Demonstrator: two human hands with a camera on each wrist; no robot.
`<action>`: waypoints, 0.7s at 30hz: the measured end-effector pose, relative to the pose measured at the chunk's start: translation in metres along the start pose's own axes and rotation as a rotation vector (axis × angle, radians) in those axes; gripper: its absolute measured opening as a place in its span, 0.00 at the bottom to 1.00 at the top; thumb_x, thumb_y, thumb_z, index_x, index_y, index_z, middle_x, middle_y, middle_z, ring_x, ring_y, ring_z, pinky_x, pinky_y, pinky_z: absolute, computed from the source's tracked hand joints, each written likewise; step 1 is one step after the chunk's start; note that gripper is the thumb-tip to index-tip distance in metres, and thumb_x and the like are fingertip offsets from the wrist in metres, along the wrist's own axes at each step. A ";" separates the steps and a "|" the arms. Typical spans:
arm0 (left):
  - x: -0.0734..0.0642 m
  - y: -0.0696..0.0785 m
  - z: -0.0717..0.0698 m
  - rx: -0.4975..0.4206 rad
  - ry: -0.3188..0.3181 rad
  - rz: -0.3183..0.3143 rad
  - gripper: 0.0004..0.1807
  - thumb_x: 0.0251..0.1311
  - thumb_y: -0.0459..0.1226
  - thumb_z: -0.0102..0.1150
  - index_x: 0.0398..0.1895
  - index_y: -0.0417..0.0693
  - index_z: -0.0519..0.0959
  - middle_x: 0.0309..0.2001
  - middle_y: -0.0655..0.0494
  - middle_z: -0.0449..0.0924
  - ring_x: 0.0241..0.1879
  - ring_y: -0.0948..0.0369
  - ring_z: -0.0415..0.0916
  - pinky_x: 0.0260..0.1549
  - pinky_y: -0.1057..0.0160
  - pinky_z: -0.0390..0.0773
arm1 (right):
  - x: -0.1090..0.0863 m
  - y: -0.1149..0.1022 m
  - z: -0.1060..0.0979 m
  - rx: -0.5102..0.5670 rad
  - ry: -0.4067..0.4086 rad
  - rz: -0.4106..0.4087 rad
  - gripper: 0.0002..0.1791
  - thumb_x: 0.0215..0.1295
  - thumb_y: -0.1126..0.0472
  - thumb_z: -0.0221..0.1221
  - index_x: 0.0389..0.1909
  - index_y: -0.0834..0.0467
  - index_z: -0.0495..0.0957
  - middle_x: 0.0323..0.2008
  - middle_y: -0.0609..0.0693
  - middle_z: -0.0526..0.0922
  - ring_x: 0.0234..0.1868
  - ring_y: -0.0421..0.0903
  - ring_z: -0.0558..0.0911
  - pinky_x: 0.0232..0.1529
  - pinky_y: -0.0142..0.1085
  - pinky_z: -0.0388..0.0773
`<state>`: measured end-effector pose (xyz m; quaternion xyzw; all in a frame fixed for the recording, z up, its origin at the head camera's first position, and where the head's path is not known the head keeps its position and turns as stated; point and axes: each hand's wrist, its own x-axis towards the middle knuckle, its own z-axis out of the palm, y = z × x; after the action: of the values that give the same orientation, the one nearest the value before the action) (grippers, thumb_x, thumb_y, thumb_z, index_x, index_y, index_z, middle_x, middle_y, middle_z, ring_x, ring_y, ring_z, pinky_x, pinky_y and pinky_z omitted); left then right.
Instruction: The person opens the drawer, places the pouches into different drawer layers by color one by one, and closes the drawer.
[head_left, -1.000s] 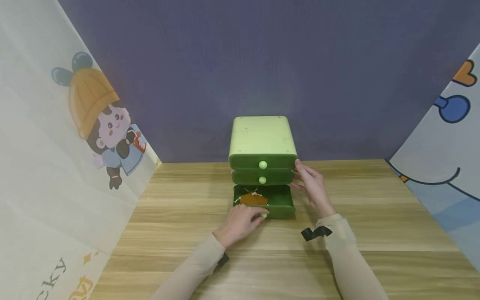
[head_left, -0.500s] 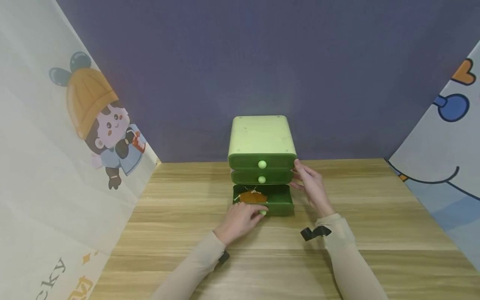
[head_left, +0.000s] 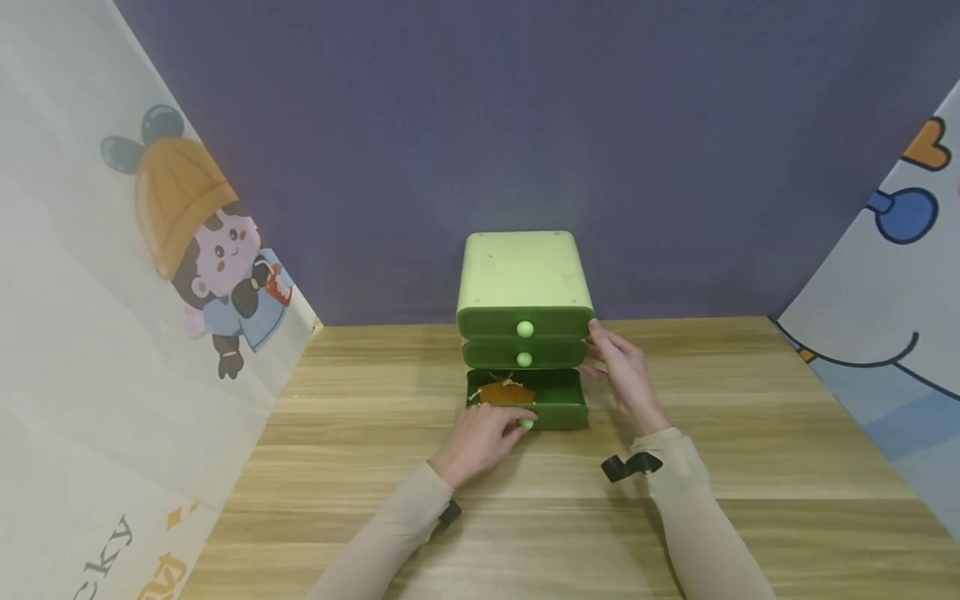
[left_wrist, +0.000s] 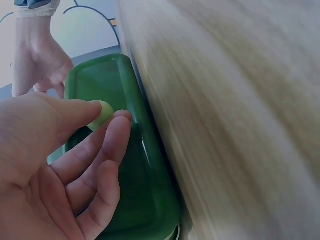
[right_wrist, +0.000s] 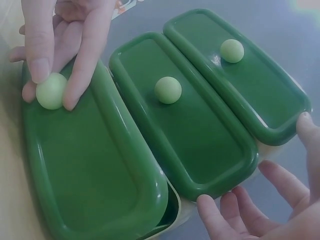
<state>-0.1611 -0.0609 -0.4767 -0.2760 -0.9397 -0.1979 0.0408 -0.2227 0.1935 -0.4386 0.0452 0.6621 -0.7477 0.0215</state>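
Observation:
A small light-green chest of drawers (head_left: 525, 268) with dark green fronts stands against the back wall. Its bottom drawer (head_left: 562, 417) is pulled out, while the upper two look closed. My left hand (head_left: 480, 437) pinches the round drawer knob (left_wrist: 102, 117) of that bottom drawer between thumb and fingers. An orange-brown item with whitish strings (head_left: 507, 392) lies in the drawer's left part; its kind is unclear. My right hand (head_left: 626, 375) rests its fingertips against the chest's right side, by the ends of the upper two drawer fronts, as the right wrist view shows.
The chest stands on a wood-grain table (head_left: 360, 417). Behind it rises a dark blue-grey wall (head_left: 390, 150). Printed panels with cartoon figures flank the table on the left (head_left: 75, 333) and right (head_left: 885, 317).
The bottom drawer has slid slightly inward, with my left hand following on its knob. My right hand has stayed at the chest's side.

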 end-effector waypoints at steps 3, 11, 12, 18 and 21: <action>0.001 0.000 0.000 -0.006 0.000 0.001 0.12 0.74 0.44 0.65 0.56 0.63 0.89 0.24 0.67 0.81 0.16 0.72 0.61 0.18 0.69 0.62 | 0.001 0.000 0.000 0.002 0.005 -0.002 0.45 0.75 0.35 0.59 0.78 0.64 0.66 0.61 0.50 0.74 0.56 0.40 0.81 0.58 0.35 0.86; 0.006 -0.005 0.002 -0.020 0.012 0.012 0.12 0.74 0.42 0.66 0.56 0.61 0.89 0.20 0.68 0.76 0.15 0.73 0.59 0.16 0.71 0.61 | 0.000 -0.002 0.000 -0.002 0.000 -0.015 0.45 0.75 0.34 0.58 0.77 0.65 0.67 0.61 0.51 0.75 0.54 0.39 0.82 0.58 0.35 0.85; 0.007 -0.005 0.002 -0.020 0.013 0.014 0.12 0.74 0.42 0.66 0.56 0.61 0.89 0.20 0.68 0.76 0.15 0.73 0.58 0.16 0.71 0.61 | 0.000 -0.002 0.001 -0.002 0.000 -0.016 0.45 0.75 0.35 0.58 0.77 0.65 0.67 0.61 0.50 0.75 0.54 0.38 0.82 0.58 0.36 0.85; 0.008 -0.008 0.003 -0.032 0.023 0.022 0.11 0.74 0.43 0.66 0.55 0.60 0.90 0.22 0.69 0.78 0.15 0.74 0.58 0.16 0.72 0.62 | -0.003 -0.002 0.001 -0.013 0.000 -0.010 0.45 0.76 0.35 0.57 0.78 0.64 0.66 0.60 0.49 0.74 0.57 0.40 0.81 0.60 0.37 0.85; 0.009 -0.008 0.004 -0.035 0.023 0.015 0.11 0.74 0.43 0.65 0.55 0.59 0.90 0.20 0.69 0.77 0.14 0.74 0.58 0.16 0.73 0.60 | -0.003 -0.003 0.001 -0.016 0.002 -0.007 0.44 0.76 0.35 0.57 0.79 0.63 0.66 0.62 0.50 0.74 0.59 0.42 0.80 0.61 0.37 0.84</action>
<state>-0.1730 -0.0613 -0.4815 -0.2817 -0.9334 -0.2171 0.0481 -0.2200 0.1931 -0.4355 0.0433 0.6681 -0.7426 0.0188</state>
